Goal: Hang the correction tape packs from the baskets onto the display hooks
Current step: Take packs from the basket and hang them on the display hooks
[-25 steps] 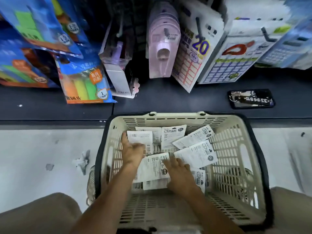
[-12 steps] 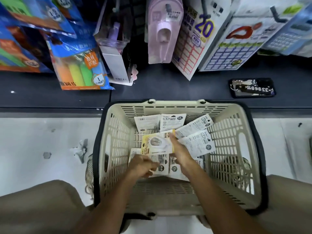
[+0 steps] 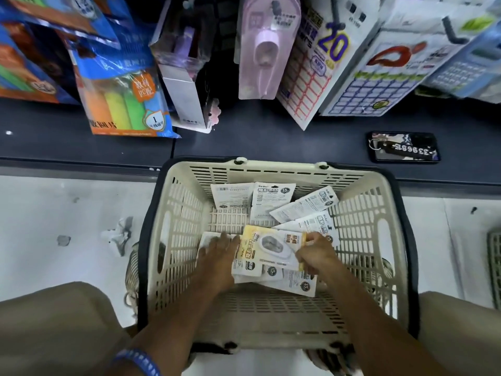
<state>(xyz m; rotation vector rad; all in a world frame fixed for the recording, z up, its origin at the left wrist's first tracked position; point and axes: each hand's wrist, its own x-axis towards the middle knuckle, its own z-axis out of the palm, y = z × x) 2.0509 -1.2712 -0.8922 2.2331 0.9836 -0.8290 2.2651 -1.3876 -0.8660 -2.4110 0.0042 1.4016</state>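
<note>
Since a moment before, the right hand (image 3: 315, 255) had drawn the yellow correction tape pack (image 3: 271, 246) nearer, pinching its right edge, while the left hand (image 3: 221, 249) had come to lie flat, fingers straight, on the white packs (image 3: 273, 199) by the basket's (image 3: 379, 240) left wall. Farther off, a phone (image 3: 404, 147) lay on the dark shelf (image 3: 257, 139).

Far dark shelf (image 3: 271, 142) carries a phone (image 3: 404, 146) with numbered key tag (image 3: 406, 151) at right; above hang highlighter packs (image 3: 122, 104) left, pink dispenser (image 3: 264, 47) centre, label sheets (image 3: 314, 66) and calculator (image 3: 466, 69) right.
</note>
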